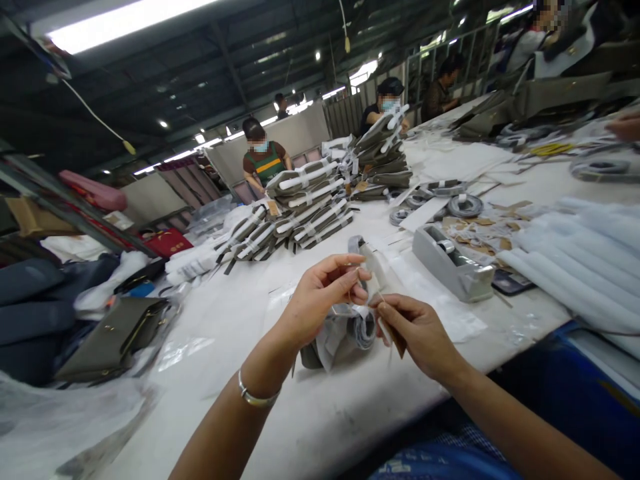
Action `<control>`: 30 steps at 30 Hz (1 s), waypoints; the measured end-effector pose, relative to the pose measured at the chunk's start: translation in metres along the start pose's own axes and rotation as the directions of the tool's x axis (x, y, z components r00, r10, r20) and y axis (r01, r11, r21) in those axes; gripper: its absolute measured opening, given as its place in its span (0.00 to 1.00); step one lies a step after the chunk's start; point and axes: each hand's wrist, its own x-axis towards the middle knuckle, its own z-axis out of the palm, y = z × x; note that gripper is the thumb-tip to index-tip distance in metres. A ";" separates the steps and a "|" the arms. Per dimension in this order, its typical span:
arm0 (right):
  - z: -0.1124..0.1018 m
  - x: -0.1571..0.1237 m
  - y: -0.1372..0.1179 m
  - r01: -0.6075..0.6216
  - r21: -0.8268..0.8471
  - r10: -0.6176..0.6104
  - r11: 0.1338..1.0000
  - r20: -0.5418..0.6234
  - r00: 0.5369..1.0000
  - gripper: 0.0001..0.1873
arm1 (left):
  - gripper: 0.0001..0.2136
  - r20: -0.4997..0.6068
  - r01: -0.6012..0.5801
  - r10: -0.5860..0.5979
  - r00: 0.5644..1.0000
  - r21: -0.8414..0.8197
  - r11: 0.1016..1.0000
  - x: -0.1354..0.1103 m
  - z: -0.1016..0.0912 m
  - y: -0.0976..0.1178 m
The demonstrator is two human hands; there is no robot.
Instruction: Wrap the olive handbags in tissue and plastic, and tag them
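In the head view a brown tag [395, 337] hangs from a thin string, pinched by my right hand [420, 333]. Close beside it, my left hand [325, 293] has its fingers curled together in a pinch; whatever lies between the tips is too small to make out. Under both hands a dark grey-green bag [311, 357], partly covered with white wrapping [332, 341], rests on the table. A coiled grey strap [365, 330] sits on the bag, just below my fingertips. My hands cover much of the bag.
A grey tape dispenser [450, 263] stands right of my hands, beside a dark phone [513, 282] and white foam rolls [575, 253]. Wrapped bags [313, 207] are stacked ahead. Another bag [113, 340] lies left. Co-workers [265, 160] are across the table [220, 400].
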 end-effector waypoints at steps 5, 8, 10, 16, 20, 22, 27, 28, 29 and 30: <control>0.002 -0.009 0.019 -0.095 -0.231 0.122 0.968 0.102 0.987 0.21 | 0.14 -0.045 0.044 -0.033 0.998 0.277 0.960 -0.015 -0.042 -0.012; 0.007 -0.011 0.039 -0.057 -0.453 0.176 0.890 0.225 0.958 0.20 | 0.12 -0.149 0.051 0.042 0.988 0.571 0.820 -0.019 -0.067 -0.022; 0.013 -0.007 0.052 0.003 -0.534 0.159 0.845 0.258 0.953 0.22 | 0.11 -0.124 0.070 0.025 0.992 0.708 0.703 -0.019 -0.079 -0.025; 0.037 0.018 0.062 0.196 -0.632 -0.131 0.750 0.149 0.980 0.22 | 0.10 0.016 0.080 -0.161 0.987 0.817 0.571 -0.008 -0.097 -0.021; 0.046 0.028 0.053 0.185 -0.604 -0.210 0.775 0.030 0.977 0.22 | 0.12 0.107 0.062 -0.236 0.966 0.788 0.613 -0.001 -0.101 -0.014; 0.048 0.031 0.047 0.190 -0.589 -0.238 0.786 -0.004 0.971 0.21 | 0.16 0.192 0.047 -0.281 0.940 0.745 0.665 0.001 -0.102 -0.013; 0.050 0.037 0.031 0.222 -0.608 -0.275 0.762 0.006 0.961 0.21 | 0.10 0.125 0.210 -0.322 0.938 0.534 0.819 0.004 -0.096 -0.029; 0.049 0.036 0.029 0.224 -0.608 -0.274 0.762 0.012 0.962 0.21 | 0.10 0.091 0.237 -0.319 0.943 0.490 0.839 0.004 -0.095 -0.033; 0.047 0.036 0.028 0.224 -0.607 -0.267 0.762 0.021 0.964 0.21 | 0.12 0.062 0.252 -0.313 0.948 0.455 0.854 0.003 -0.094 -0.037; 0.045 0.035 0.027 0.217 -0.606 -0.246 0.766 0.036 0.969 0.20 | 0.14 0.037 0.260 -0.304 0.952 0.426 0.867 0.001 -0.094 -0.039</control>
